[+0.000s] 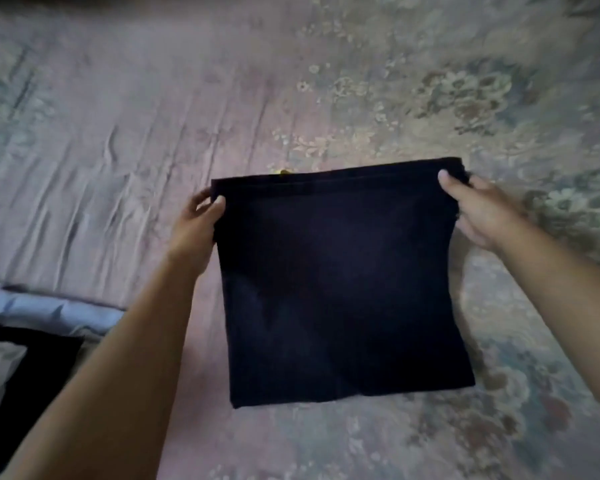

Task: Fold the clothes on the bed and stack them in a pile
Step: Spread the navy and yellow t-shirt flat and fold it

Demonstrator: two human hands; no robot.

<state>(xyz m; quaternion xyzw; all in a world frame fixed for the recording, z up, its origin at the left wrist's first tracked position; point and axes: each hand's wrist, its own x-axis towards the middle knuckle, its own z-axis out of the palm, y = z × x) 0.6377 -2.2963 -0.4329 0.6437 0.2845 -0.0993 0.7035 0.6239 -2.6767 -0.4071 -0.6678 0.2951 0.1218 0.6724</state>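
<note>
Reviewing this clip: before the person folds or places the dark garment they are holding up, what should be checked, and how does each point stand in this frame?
1. Left hand has a grip on the top left corner of the dark garment: ok.
2. Right hand pinches the top right corner: ok.
3. Top edge held straight between both hands: ok, only slightly tilted.
4. Garment hangs flat with no bunching: ok; the lower edge is a little uneven.
5. Bedsheet beyond the garment is free for laying it down: ok, though a small yellow thing peeks over the top edge; cannot tell what it is.
6. Pile at lower left ready to receive it: cannot tell, it is cut off by the frame.
</note>
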